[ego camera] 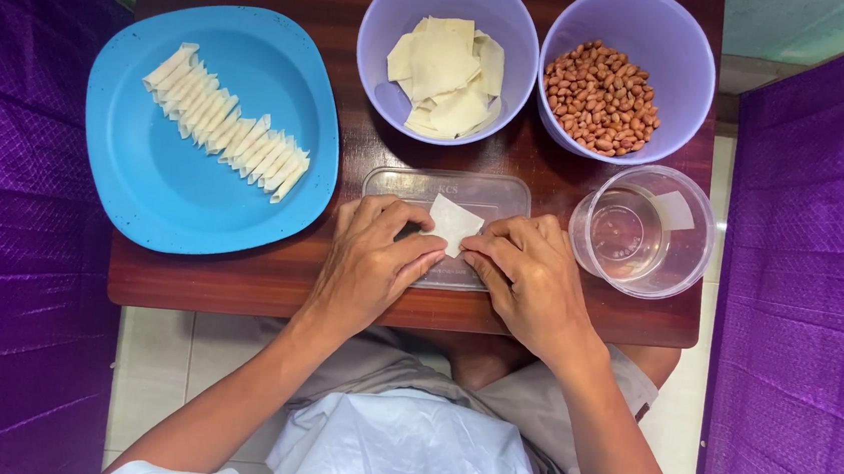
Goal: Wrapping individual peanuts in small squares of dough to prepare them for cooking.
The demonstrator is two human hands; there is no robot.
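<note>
Your left hand [372, 260] and right hand [529, 276] both pinch one small dough square [453, 222] tight — over the clear lid [401, 182].

Clear rect. plastic lid [401, 180] w/ embossed marking, table centre, under hands.

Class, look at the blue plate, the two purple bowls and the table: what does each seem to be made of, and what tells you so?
Blue square-ish plate: probably plastic, smooth, uniform colour, soft sheen. Two round purple bowls: likely plastic too, thin rims, matte-glossy walls. Dark brown table: looks like wood or wood veneer, with visible grain streaks and a polished finish.
</note>
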